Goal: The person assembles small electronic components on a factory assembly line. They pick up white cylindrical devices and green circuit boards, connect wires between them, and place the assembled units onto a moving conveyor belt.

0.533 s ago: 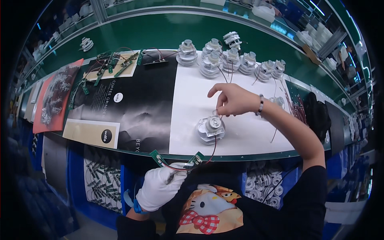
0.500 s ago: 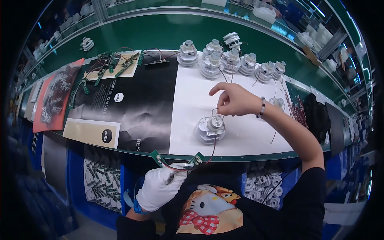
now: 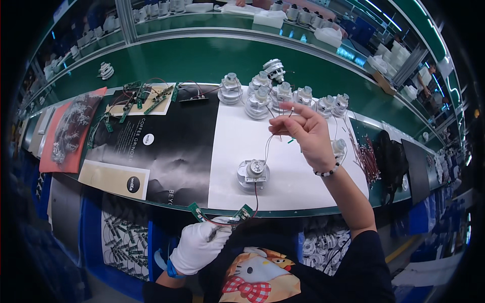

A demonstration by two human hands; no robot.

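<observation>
My left hand (image 3: 198,247), in a white glove, closes round a pair of small green circuit boards (image 3: 244,214) joined by wires, at the table's front edge. A dark red wire (image 3: 256,198) runs from these boards up to a white motor unit (image 3: 254,173), which stands upright on the white sheet. My bare right hand (image 3: 309,135) is raised beyond that unit, thumb and fingers pinching thin wires (image 3: 267,150) that rise from its top. The exact grip on the wire ends is too small to make out.
Several similar motor units (image 3: 258,101) stand behind my right hand. Wired boards (image 3: 136,101) lie at the far left near an orange sheet (image 3: 55,156). Loose red wires (image 3: 368,161) and a black bundle (image 3: 391,156) are at right. Blue bins (image 3: 91,242) sit below the front edge.
My right hand has turned and lifted away from the motor unit, drawing its thin wires upward. My left hand keeps its hold on the boards. The head view has tilted up slightly.
</observation>
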